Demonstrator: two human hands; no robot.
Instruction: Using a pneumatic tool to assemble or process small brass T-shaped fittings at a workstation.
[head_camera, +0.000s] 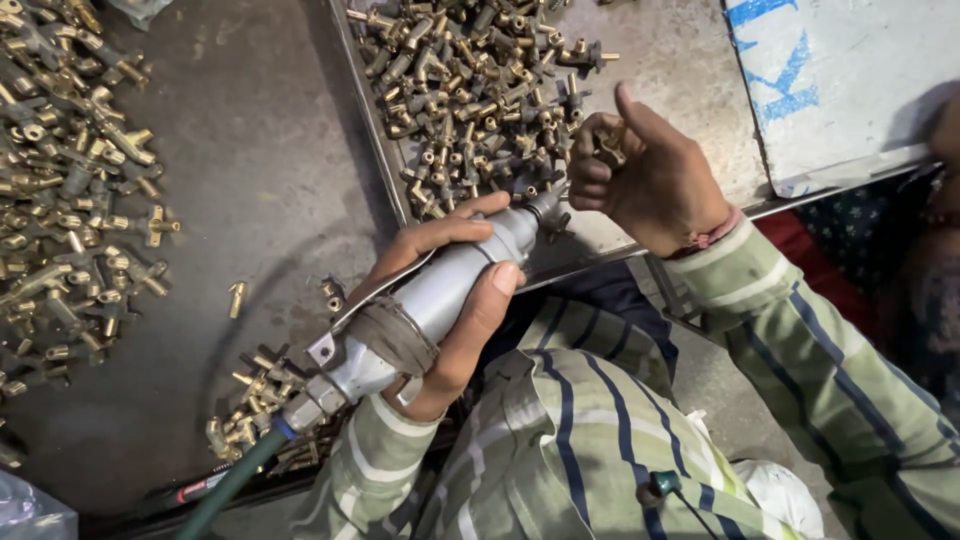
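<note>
The floor (250, 180) takes up most of your view, dark and stained, with a metal tray (690, 90) laid across its upper middle and a white board (850, 70) with blue marks at the upper right. One tray, one board.

Brass fittings lie in three heaps, too many in each to count. The widest heap (70, 180) spreads along the left edge of the floor. The second heap (470, 90) fills the left half of the tray, just above your hands. The smallest heap (255, 400) sits on the floor under the rear of the tool. A few loose fittings lie between the heaps, one of them (236, 298) alone on the bare floor.

Your left hand (450, 300) is wrapped round one grey air tool (430, 300), fingers over the top and thumb under the barrel, clamped firmly. The tool lies slanted across your lap, its nose at the near rim of the tray and its rear down to the left, where one green hose (235, 480) leaves it. A cloth band is wound round its body near your palm.

Your right hand (645, 180) is raised over the tray, just right of the tool's nose and not touching it. Its fingers are curled shut on one brass fitting (608, 148), thumb sticking up. The two hands stand apart, the tool's nose pointing toward the fitting in your right hand.
</note>
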